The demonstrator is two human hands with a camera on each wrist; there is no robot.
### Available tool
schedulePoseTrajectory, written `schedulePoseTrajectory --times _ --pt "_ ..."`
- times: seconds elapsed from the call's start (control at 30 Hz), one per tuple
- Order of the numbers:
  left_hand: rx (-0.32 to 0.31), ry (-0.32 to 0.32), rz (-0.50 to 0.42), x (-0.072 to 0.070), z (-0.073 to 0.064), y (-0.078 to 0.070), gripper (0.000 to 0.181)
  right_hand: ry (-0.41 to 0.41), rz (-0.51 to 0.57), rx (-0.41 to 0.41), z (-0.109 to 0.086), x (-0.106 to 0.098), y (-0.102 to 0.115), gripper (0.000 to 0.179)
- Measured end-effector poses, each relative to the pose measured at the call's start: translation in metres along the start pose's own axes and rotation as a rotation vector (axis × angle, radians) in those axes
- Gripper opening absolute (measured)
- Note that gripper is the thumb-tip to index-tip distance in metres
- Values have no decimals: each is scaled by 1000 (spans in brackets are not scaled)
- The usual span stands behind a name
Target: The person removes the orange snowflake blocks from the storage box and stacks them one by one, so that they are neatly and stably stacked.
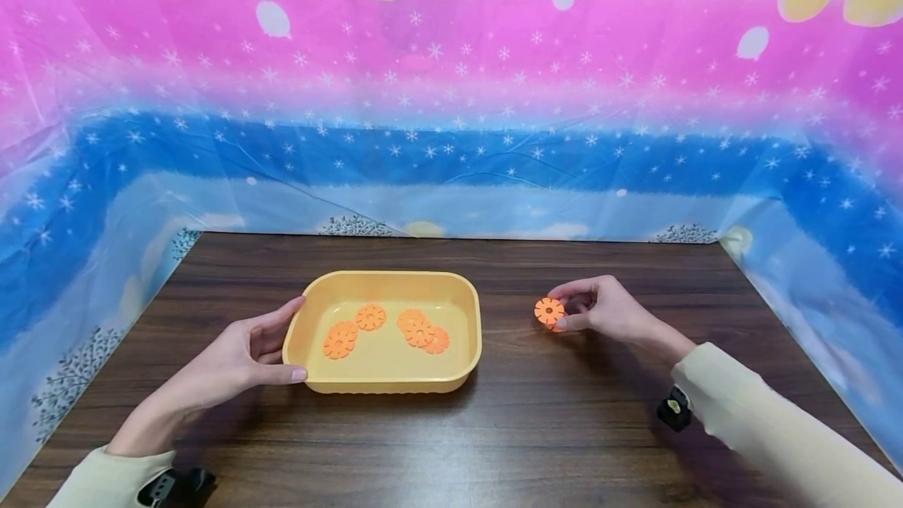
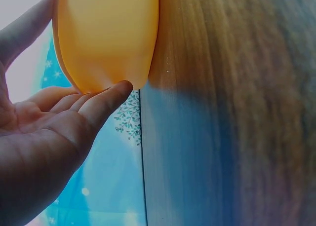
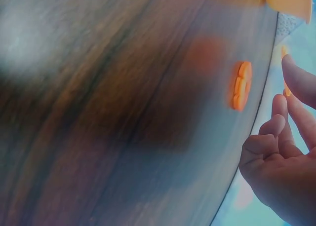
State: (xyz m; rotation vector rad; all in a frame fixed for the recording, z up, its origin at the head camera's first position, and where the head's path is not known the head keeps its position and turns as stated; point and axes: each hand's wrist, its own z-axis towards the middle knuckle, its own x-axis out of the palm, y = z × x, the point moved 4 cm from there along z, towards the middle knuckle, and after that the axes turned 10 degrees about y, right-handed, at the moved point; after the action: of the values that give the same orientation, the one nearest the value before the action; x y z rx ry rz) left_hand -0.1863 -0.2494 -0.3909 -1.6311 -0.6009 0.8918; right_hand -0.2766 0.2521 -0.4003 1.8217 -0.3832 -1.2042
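Note:
A shallow yellow plastic tray (image 1: 381, 373) stands left of centre on the table, with several orange notched discs (image 1: 370, 317) lying flat inside, some overlapping. My left hand (image 1: 229, 359) grips the tray's left end, thumb at the near corner and fingers along the far side. In the left wrist view, the tray's outer wall (image 2: 108, 38) shows between thumb and fingers. To the right of the tray, my right hand (image 1: 610, 316) pinches an orange notched disc (image 1: 549, 310) between thumb and fingertips. Under it, on the tabletop, lie more orange discs (image 3: 241, 86), mostly hidden in the head view.
The dark wood-grain table (image 1: 437, 453) runs back to a hanging cloth (image 1: 451, 100) printed in pink and blue, which also closes off both sides. Black wrist cameras (image 1: 675, 408) hang below both sleeves.

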Motion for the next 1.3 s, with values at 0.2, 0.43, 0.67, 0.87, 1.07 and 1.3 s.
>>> schedulePoseTrajectory --times 0.2,0.43,0.67,0.87,1.07,1.3 --pt "-13 -8 4 0 0 -1 103 -5 -34 -6 -3 -5 -5 46" --pt "-27 -18 14 -1 0 0 105 -11 -27 -3 -6 -7 -10 48" --pt "-25 -14 13 -1 0 0 104 -9 -61 -5 -6 -6 -16 45" --pt "-32 -22 19 -1 0 0 105 -12 -80 -7 -5 -6 -19 44" --pt "-20 -14 22 -1 0 0 103 -13 -103 -7 -5 -4 -19 42" --pt "-7 -6 10 0 0 1 103 -26 -143 -21 -2 -2 -17 39"
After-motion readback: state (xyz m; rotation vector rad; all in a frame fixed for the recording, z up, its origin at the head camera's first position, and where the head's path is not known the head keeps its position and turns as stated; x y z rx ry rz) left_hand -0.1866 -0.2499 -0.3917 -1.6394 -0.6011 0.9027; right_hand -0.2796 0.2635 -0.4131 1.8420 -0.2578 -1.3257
